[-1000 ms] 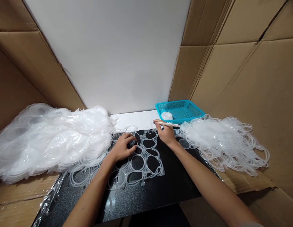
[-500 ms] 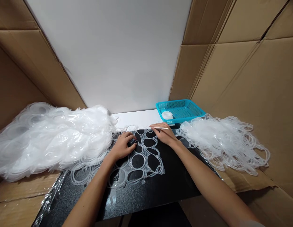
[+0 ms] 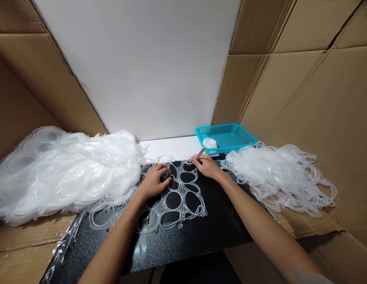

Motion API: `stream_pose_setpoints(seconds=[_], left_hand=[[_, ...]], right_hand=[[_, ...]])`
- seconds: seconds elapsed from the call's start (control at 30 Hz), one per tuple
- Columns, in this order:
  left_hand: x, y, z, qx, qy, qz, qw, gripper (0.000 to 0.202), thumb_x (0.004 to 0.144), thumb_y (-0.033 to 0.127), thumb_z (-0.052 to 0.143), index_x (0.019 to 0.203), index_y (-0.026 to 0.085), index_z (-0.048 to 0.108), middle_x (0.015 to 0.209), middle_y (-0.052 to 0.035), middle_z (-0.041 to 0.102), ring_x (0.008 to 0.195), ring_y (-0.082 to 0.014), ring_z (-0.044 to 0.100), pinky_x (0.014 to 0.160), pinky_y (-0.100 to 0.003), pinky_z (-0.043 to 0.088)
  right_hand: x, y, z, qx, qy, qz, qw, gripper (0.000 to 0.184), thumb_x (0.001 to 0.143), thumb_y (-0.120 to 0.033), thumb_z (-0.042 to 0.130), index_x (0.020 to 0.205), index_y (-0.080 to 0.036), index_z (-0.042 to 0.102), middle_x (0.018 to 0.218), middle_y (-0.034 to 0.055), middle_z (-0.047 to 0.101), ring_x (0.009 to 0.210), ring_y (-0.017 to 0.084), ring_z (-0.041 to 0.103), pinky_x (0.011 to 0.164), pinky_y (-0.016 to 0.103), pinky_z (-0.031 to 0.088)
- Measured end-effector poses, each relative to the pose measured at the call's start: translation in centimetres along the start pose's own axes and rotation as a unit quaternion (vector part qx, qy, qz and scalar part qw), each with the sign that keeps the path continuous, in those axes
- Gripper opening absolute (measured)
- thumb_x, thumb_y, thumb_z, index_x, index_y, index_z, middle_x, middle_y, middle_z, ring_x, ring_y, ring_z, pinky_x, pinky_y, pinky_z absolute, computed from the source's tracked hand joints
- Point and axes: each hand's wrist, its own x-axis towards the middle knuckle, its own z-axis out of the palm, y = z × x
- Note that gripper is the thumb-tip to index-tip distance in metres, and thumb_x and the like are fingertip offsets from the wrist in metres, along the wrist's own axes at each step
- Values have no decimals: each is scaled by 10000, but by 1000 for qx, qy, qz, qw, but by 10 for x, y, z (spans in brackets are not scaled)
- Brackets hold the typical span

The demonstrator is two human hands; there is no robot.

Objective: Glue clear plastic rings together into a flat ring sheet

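Note:
A clear plastic sheet [image 3: 182, 200] full of round and oval holes lies on the black speckled tabletop [image 3: 171, 252]. My left hand [image 3: 155, 182] rests on the sheet's left part with its fingers spread, pressing on it and holding nothing else. At the far right corner of the sheet, my right hand [image 3: 209, 167] pinches a slim, pale stick-like tool [image 3: 201, 152]. The tool's upper end points up and to the right. Its working tip is hidden by the fingers, so I cannot tell its exact kind.
A large heap of clear ringed plastic sheets [image 3: 68, 169] lies on the left. To the right is a smaller tangled pile of clear plastic [image 3: 278, 173]. A turquoise basket [image 3: 231, 150] holding white discs [image 3: 210, 142] stands behind. Cardboard walls [image 3: 313, 98] flank both sides.
The pale tool has swung from nearly level to tilted upward in my right hand. My left hand and the sheet stay about where they were.

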Motion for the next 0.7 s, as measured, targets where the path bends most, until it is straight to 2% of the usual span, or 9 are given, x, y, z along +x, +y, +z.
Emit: stream_pose_setpoints(seconds=[0.17, 0.3, 0.43, 0.57, 0.7], left_hand=[[0, 0, 1, 3, 1, 2, 1000, 173, 938, 335, 638, 1061, 248, 724, 1190, -84, 696, 1122, -302, 593, 998, -512, 460], [0, 0, 0, 10, -3, 3, 1000, 186, 946, 343, 626, 1069, 242, 721, 1195, -88, 694, 1130, -305, 587, 1003, -519, 460], [0, 1, 0, 13, -8, 1, 1000, 194, 953, 349, 613, 1076, 244, 719, 1199, -83, 690, 1128, -298, 587, 1008, -509, 462], [1, 1, -1, 4, -5, -1, 1000, 195, 944, 350, 616, 1074, 251, 724, 1193, -82, 693, 1131, -297, 588, 1010, -508, 461], [1, 1, 0, -8, -2, -3, 1000, 200, 936, 357, 626, 1063, 246, 733, 1198, -94, 698, 1127, -308, 591, 1015, -526, 456]], right_hand=[[0, -2, -13, -14, 14, -52, 998, 353, 1054, -400, 516, 979, -216, 808, 1092, 98, 804, 1090, 266, 725, 1043, 431, 525], [-1, -3, -21, -13, 24, -36, 999, 361, 1064, -416, 507, 1033, -240, 820, 1057, 78, 805, 1045, 256, 737, 992, 395, 555], [-2, 8, -17, -33, 31, -64, 997, 236, 1018, -282, 583, 1100, -250, 801, 1047, 63, 810, 1001, 245, 745, 957, 385, 564], [-4, 14, -8, -90, -22, -54, 994, 134, 913, -179, 721, 1005, -238, 798, 1043, 71, 786, 1001, 241, 717, 949, 385, 546], [-1, 5, -2, -137, -37, -33, 989, 122, 948, -154, 694, 986, -223, 787, 998, 81, 780, 971, 248, 692, 913, 384, 522]])
